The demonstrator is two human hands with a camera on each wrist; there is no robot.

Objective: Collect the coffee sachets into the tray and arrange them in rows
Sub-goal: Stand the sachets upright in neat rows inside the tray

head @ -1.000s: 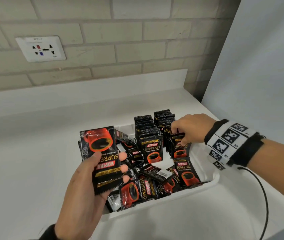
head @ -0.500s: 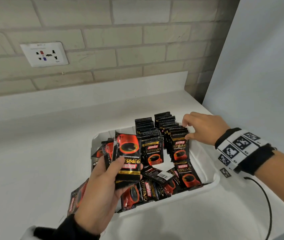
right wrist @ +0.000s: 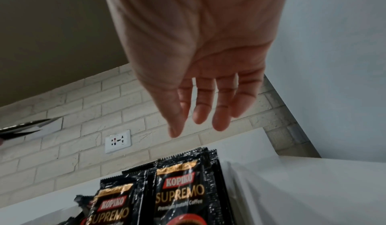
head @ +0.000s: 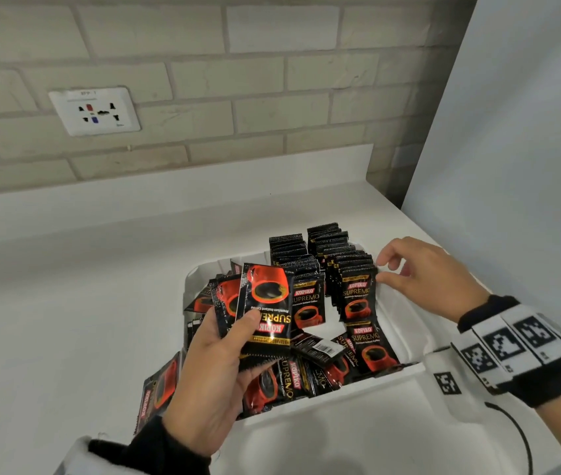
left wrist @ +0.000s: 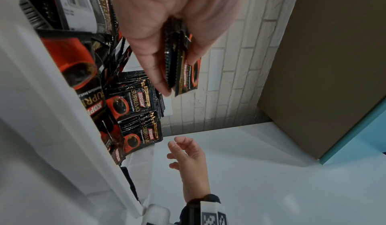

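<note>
A white tray on the counter holds black-and-red coffee sachets. Upright rows of sachets fill its far part, and loose sachets lie jumbled at its near end. My left hand hovers over the tray's left side and grips a small stack of sachets between thumb and fingers. My right hand is beside the right row, fingers relaxed and holding nothing, its fingertips close to the front sachet's top corner. One sachet lies outside the tray, by its near-left corner.
The white counter runs left of the tray to a brick wall with a socket plate. A pale panel stands close on the right. A black cable trails from my right wrist band across the near counter.
My left hand carried its stack of sachets right and forward, over the tray. My right hand let go of the right row, pulled back to its right side and opened.
</note>
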